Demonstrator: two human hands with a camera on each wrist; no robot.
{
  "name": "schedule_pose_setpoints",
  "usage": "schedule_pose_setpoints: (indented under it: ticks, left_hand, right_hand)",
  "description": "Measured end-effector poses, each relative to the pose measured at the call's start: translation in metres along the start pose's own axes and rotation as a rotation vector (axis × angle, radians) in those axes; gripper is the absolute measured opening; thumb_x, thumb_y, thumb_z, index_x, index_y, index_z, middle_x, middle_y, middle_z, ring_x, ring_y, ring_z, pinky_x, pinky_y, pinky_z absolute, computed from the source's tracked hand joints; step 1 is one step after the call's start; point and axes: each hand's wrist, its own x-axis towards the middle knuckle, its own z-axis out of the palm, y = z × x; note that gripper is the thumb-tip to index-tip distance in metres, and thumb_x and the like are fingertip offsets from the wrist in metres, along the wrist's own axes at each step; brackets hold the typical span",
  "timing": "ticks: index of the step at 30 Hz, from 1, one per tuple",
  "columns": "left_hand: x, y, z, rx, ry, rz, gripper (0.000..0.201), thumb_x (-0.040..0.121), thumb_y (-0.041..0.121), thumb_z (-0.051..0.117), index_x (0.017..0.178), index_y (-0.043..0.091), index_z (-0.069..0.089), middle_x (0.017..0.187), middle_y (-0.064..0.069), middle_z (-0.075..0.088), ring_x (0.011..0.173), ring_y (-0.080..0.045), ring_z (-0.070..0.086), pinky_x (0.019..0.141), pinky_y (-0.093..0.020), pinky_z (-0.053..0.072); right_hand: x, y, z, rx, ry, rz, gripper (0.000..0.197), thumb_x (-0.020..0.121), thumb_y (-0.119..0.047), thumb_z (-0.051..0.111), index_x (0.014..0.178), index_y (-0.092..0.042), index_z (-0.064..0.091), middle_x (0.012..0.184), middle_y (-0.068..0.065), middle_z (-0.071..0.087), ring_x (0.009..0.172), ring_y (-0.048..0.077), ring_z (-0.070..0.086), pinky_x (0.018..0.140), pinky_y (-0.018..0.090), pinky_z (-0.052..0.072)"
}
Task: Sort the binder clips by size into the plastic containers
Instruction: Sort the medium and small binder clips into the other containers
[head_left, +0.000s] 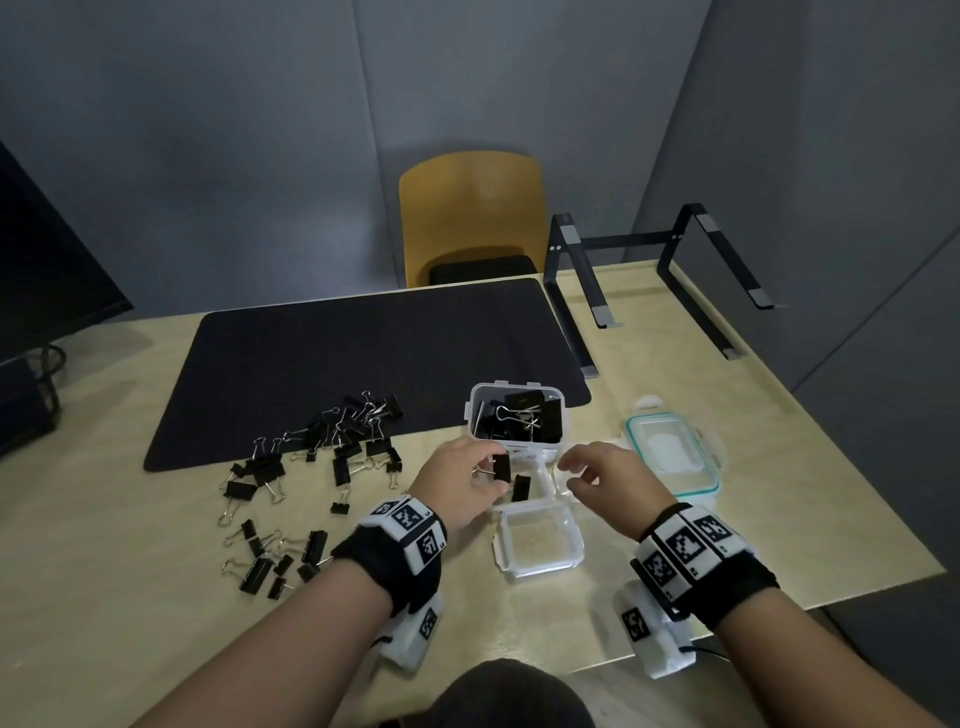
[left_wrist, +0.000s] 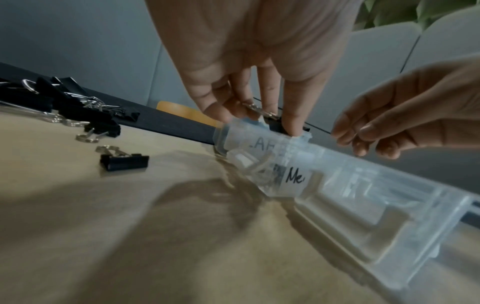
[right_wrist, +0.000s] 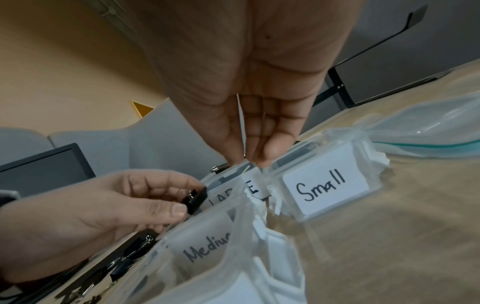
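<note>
Pinching a clip (head_left: 502, 466) over the medium box (head_left: 527, 480), the left hand (head_left: 464, 486) could drop it wrong: the large box (head_left: 516, 418) sits just beyond, the small box (right_wrist: 324, 185) just right. Right hand (head_left: 602, 475) hovers, loosely curled, empty. Unsorted clips (head_left: 311, 478) lie left.

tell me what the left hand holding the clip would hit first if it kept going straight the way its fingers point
Probably the Medium container: the left hand holds a binder clip at its rim, with the Large container just beyond. Depth is unclear.
</note>
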Motion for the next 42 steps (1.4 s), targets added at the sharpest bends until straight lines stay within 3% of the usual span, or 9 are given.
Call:
schedule_pose_setpoints:
  ticks: [3, 12, 18, 28, 32, 34, 36, 38, 42]
  left_hand:
    - [0.007, -0.001, 0.007, 0.088, -0.01, -0.001, 0.041, 0.082, 0.027, 0.068, 0.122, 0.03, 0.059, 0.108, 0.008, 0.044, 0.111, -0.013, 0.044, 0.102, -0.033, 0.039]
    - [0.009, -0.007, 0.017, 0.052, -0.003, 0.003, 0.041, 0.076, 0.024, 0.074, 0.114, 0.033, 0.064, 0.105, 0.005, 0.042, 0.108, -0.016, 0.047, 0.099, -0.037, 0.044]
    - [0.007, -0.007, 0.015, 0.001, -0.021, -0.037, 0.04, 0.076, 0.022, 0.074, 0.113, 0.032, 0.064, 0.11, 0.003, 0.042, 0.107, -0.015, 0.051, 0.095, -0.035, 0.048]
    - [0.001, -0.01, 0.008, 0.046, -0.035, -0.045, 0.042, 0.084, 0.022, 0.067, 0.123, 0.032, 0.059, 0.122, 0.006, 0.04, 0.113, -0.012, 0.045, 0.1, -0.024, 0.042]
    - [-0.01, -0.018, -0.002, -0.082, 0.058, -0.097, 0.041, 0.084, 0.015, 0.066, 0.123, 0.029, 0.059, 0.116, 0.009, 0.039, 0.105, -0.012, 0.049, 0.081, -0.016, 0.048]
    - [-0.02, -0.028, -0.01, -0.039, 0.112, -0.128, 0.036, 0.087, 0.02, 0.062, 0.123, 0.026, 0.058, 0.116, 0.009, 0.04, 0.108, -0.011, 0.045, 0.091, -0.02, 0.04]
    - [-0.031, -0.042, -0.019, 0.021, 0.133, -0.174, 0.032, 0.089, 0.025, 0.06, 0.12, 0.026, 0.059, 0.122, 0.006, 0.044, 0.108, -0.012, 0.045, 0.098, -0.026, 0.038]
    - [-0.041, -0.055, -0.028, 0.072, 0.133, -0.235, 0.03, 0.088, 0.025, 0.06, 0.118, 0.026, 0.06, 0.13, 0.002, 0.046, 0.119, -0.015, 0.044, 0.106, -0.033, 0.035]
    - [-0.053, -0.076, -0.044, 0.145, 0.175, -0.324, 0.029, 0.087, 0.023, 0.058, 0.116, 0.025, 0.06, 0.132, 0.0, 0.049, 0.122, -0.019, 0.045, 0.105, -0.036, 0.038]
  right_hand:
    - [-0.002, 0.004, 0.002, 0.03, 0.008, -0.003, 0.025, 0.085, -0.011, 0.056, 0.106, -0.018, 0.066, 0.101, -0.001, 0.061, 0.08, 0.011, 0.053, 0.079, 0.02, 0.04]
    - [-0.002, 0.009, 0.0, 0.09, 0.027, 0.029, 0.023, 0.085, -0.011, 0.056, 0.105, -0.017, 0.066, 0.094, -0.005, 0.057, 0.081, 0.012, 0.054, 0.076, 0.019, 0.038]
    - [0.0, 0.004, -0.005, 0.114, 0.034, 0.006, 0.021, 0.085, -0.01, 0.056, 0.103, -0.016, 0.067, 0.092, -0.004, 0.06, 0.081, 0.012, 0.055, 0.074, 0.02, 0.041]
    - [0.006, 0.004, -0.02, 0.156, 0.131, 0.048, 0.02, 0.086, -0.01, 0.054, 0.099, -0.019, 0.067, 0.094, -0.005, 0.067, 0.083, 0.011, 0.06, 0.073, 0.019, 0.041]
    - [0.003, -0.013, -0.014, 0.15, 0.078, -0.017, 0.018, 0.087, -0.01, 0.056, 0.1, -0.015, 0.067, 0.092, -0.003, 0.066, 0.08, 0.013, 0.06, 0.065, 0.015, 0.043]
    - [0.002, -0.026, -0.006, 0.133, 0.039, -0.063, 0.017, 0.087, -0.012, 0.057, 0.101, -0.016, 0.067, 0.093, -0.003, 0.066, 0.081, 0.013, 0.06, 0.069, 0.018, 0.043]
    - [0.003, -0.039, 0.005, 0.139, 0.0, -0.111, 0.017, 0.087, -0.014, 0.058, 0.101, -0.017, 0.067, 0.093, -0.004, 0.064, 0.08, 0.01, 0.059, 0.067, 0.014, 0.042]
    - [0.006, -0.053, 0.015, 0.135, -0.039, -0.158, 0.017, 0.087, -0.014, 0.058, 0.102, -0.016, 0.067, 0.092, -0.005, 0.063, 0.079, 0.009, 0.057, 0.069, 0.014, 0.041]
    - [0.02, -0.081, 0.031, 0.119, -0.108, -0.196, 0.019, 0.087, -0.013, 0.057, 0.104, -0.014, 0.066, 0.092, -0.003, 0.061, 0.081, 0.01, 0.056, 0.076, 0.019, 0.046]
